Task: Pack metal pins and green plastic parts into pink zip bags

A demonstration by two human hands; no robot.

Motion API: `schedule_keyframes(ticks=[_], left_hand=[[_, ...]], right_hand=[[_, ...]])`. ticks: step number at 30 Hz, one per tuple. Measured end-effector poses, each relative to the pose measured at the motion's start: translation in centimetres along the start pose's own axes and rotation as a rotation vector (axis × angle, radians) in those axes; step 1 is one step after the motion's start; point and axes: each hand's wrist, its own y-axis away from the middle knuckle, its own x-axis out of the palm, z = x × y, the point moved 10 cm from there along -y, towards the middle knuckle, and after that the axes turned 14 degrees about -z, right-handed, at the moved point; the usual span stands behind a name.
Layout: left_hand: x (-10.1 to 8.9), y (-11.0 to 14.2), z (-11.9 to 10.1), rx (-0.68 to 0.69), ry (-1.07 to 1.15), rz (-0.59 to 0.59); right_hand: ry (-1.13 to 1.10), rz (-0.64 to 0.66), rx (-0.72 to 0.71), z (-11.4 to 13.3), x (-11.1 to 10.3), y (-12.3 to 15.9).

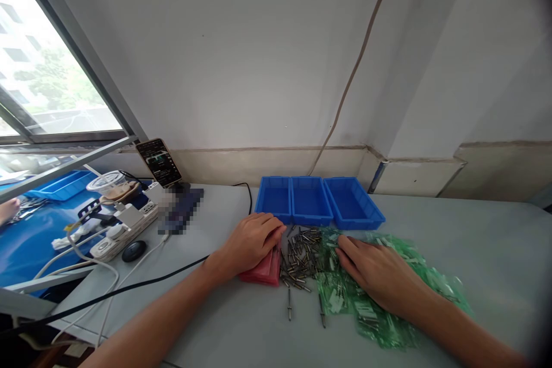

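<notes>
Left hand (261, 233) on red packets (261, 277), right hand (379, 273) on green packets (375, 330) (can't tell if either's gripping), loose rivet-like pins (302, 259) between, just before the blue trays (313, 221); a sideways sweep could scatter pins; phone (158, 162) text too small, no brands readable.

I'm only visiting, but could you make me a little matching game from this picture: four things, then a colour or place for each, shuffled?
1. Left hand
2. Right hand
3. Three trays side by side
4. Loose metal pins

A. Heaped between the two hands
B. Over the green plastic bags
C. Blue
D. Over the red plastic

Pairs: 1-D, 2-B, 3-C, 4-A
</notes>
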Motion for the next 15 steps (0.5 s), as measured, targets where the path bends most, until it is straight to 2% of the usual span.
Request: schedule_keyframes(ticks=[5,15], left_hand=[[0.0,0.0,0.0,-0.005,0.009,-0.002],[-0.1,-0.1,-0.3,0.012,-0.001,-0.001]], right_hand=[[-0.001,-0.023,0.012,-0.3,-0.1,0.1],[0.092,-0.112,-0.092,0.8,-0.7,0.2]])
